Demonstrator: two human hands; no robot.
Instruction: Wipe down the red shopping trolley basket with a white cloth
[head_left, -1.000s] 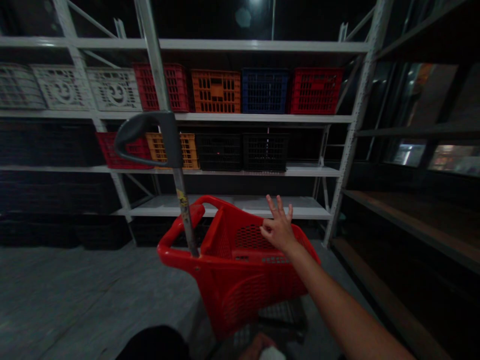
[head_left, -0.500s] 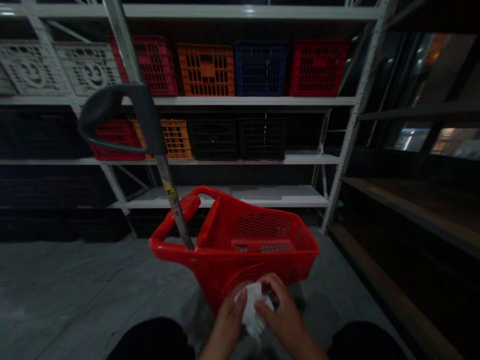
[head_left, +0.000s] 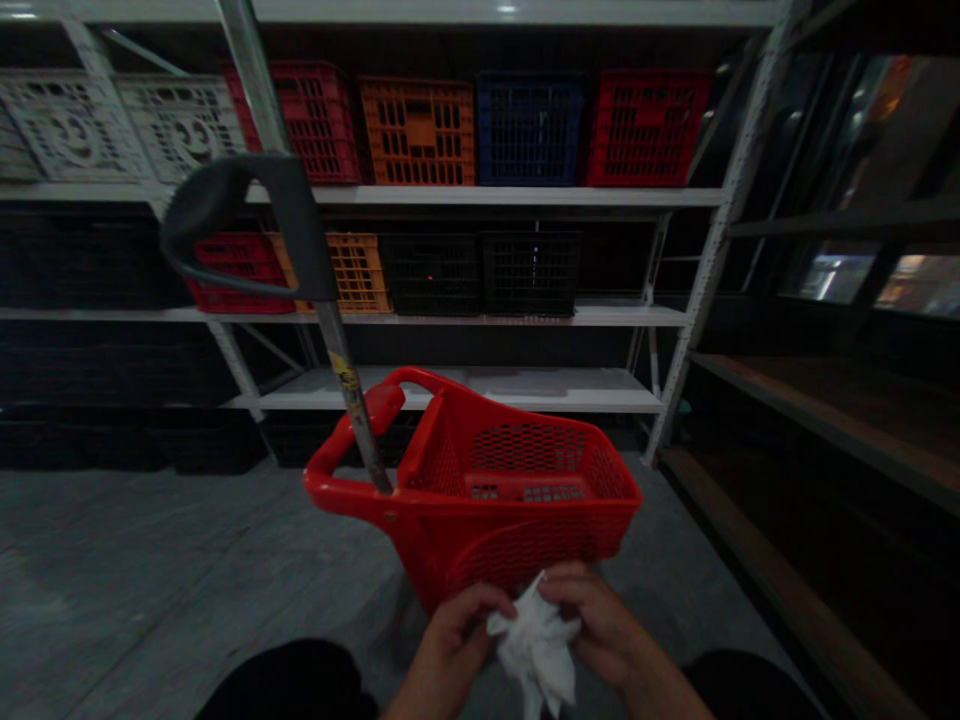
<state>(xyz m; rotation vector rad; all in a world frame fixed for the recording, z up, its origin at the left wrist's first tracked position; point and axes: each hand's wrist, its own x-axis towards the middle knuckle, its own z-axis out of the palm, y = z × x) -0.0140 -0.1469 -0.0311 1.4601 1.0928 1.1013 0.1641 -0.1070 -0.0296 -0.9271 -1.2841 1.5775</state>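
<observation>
Both my hands are low in the view, just in front of a red plastic shopping trolley basket. A crumpled white tissue or cloth hangs between them. My left hand pinches its left side, and my right hand grips it from the right. The basket's near wall lies close behind my fingers, apart from them as far as I can tell. The basket's grey pole rises to a black curved handle, which neither hand touches.
White metal shelving stands ahead, holding red, orange, blue, black and white plastic crates. Dark wooden shelves run along the right. The grey concrete floor surrounds the trolley.
My right hand has come back from above the basket to the white material, joining my left hand. The material now hangs more loosely between both hands.
</observation>
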